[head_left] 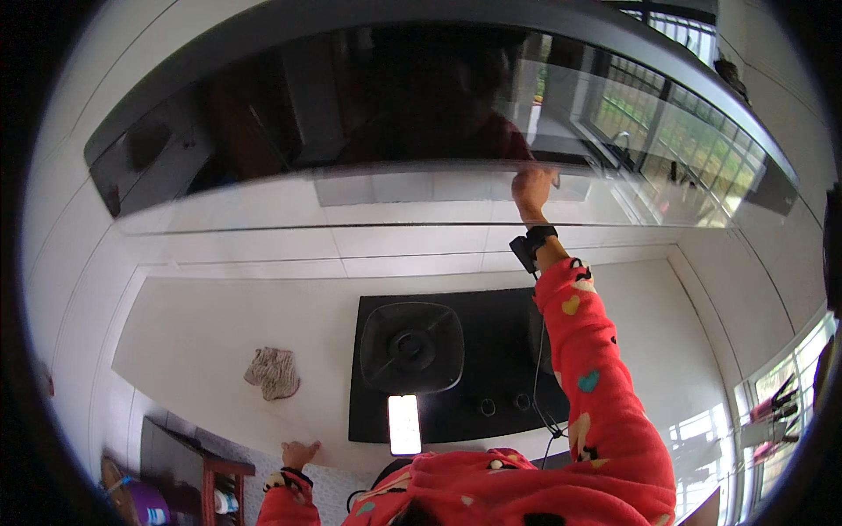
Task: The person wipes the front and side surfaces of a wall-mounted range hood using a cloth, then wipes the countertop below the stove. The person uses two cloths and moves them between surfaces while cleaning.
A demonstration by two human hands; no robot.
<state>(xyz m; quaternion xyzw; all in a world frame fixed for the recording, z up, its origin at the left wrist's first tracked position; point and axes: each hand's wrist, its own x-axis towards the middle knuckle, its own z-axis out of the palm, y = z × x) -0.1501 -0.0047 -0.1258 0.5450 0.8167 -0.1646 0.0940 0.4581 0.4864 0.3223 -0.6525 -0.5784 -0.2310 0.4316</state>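
My right arm reaches up to the range hood point(316, 98), a wide one with dark, glossy glass. My right hand point(531, 187) shows through the clear lower strip of this glass, its fingers curled near the dark underside. A small dark bit shows at the fingertips; whether it is held is unclear. A black strap with a small box point(524, 253) sits on that wrist. Low at the left, my left hand point(300, 454) rests at the front edge of the white countertop point(197, 329), thumb out, with nothing visible in it. Left of the cooktop lies a crumpled grey cloth point(273, 373).
Below the hood is a black gas cooktop point(500, 348) with a squarish dark burner cover point(412, 347) and two knobs point(504, 404). A lit phone point(404, 424) is before my chest. A thin cable point(538, 388) hangs along my right sleeve. A purple container point(146, 503) stands low left.
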